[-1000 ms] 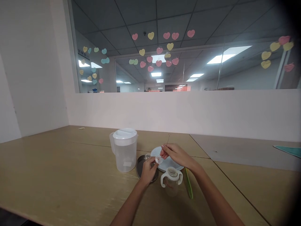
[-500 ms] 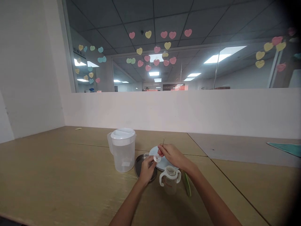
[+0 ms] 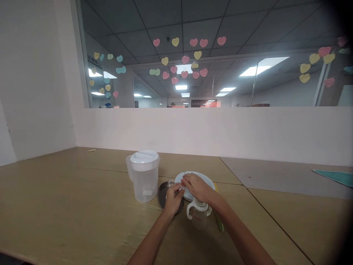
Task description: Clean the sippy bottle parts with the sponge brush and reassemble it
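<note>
Between the thumb and fingers of my left hand [image 3: 173, 200] is a small round translucent bottle nipple [image 3: 183, 187], partly covered by my fingers. My right hand [image 3: 196, 187] pinches a thin wire-like stick [image 3: 185, 172] right at the nipple; its upper tip pokes up above the fingers, and its lower end is hidden. Just below my right wrist stands an uncapped baby bottle [image 3: 199, 218] with two white handles. A white plate [image 3: 206, 178] lies behind my right hand. Under my left hand is a round dark metal tray [image 3: 162, 197].
A lidded clear plastic pitcher [image 3: 145, 182] stands left of the tray. A long green and yellow tool [image 3: 220, 223] lies right of the bottle, partly under my right forearm. A teal cloth [image 3: 338, 178] is at far right. The wall [image 3: 176, 129] rises behind the table.
My right hand has moved left and closer to my left hand, bringing the stick to the nipple. The fingers now cover more of the nipple. My left hand has barely moved.
</note>
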Available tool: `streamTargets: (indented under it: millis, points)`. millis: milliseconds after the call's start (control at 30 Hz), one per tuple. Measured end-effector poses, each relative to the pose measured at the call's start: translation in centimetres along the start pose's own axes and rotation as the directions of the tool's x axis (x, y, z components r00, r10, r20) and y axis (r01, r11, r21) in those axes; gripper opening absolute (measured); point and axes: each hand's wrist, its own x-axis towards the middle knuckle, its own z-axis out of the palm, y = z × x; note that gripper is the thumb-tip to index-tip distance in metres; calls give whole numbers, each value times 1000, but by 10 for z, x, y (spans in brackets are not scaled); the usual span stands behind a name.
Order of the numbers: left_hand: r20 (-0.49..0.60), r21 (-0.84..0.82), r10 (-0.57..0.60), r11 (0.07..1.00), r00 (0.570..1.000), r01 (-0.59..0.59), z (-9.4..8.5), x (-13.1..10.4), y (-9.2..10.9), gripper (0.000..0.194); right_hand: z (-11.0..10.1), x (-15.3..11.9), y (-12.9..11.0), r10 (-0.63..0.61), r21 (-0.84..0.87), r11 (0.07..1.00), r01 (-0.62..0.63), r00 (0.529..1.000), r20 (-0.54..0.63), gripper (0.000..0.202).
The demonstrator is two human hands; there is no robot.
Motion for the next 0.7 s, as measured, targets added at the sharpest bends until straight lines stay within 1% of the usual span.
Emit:
streamTargets:
  millis: [67,167,267,333,400,467,533,633,700]
  points:
    - [-37,-5,-16,1000,999,16,0,0,-1,32,3,0,1,-8,-38,999,8,1000,2,46]
    - [-75,-22,-37,999,997,35,-1,1,-4,31,4,-1,3,14,-35,999,-14,1000,8,48]
    - [-66,-28,-30,999,997,28,-3,2,-5,31,2,-2,2,6,8,1000,-6,1000,-3,47]
    - [-49,-26,-28,999,998,26,-4,2,-5,32,-2,-2,-3,-14,16,1000,14,999,-36,45]
    - [-39,-22,-35,999,999,35,-4,1,-7,34,-7,-3,-11,7,-26,1000,-9,996,-88,45]
    - [-31,-18,-40,999,999,39,-3,1,-10,35,-11,-4,-20,41,-104,993,-55,990,-133,44]
    - [-28,-12,-42,999,999,41,-1,1,-13,35,-13,-6,-29,51,-166,983,-78,986,-160,37]
    - [-37,-1,-43,999,998,43,0,0,-17,32,-12,-8,-36,32,-199,978,-68,983,-182,25]
    - [-40,4,-40,999,998,40,0,0,-17,31,-12,-9,-39,24,-217,974,-64,983,-183,24]
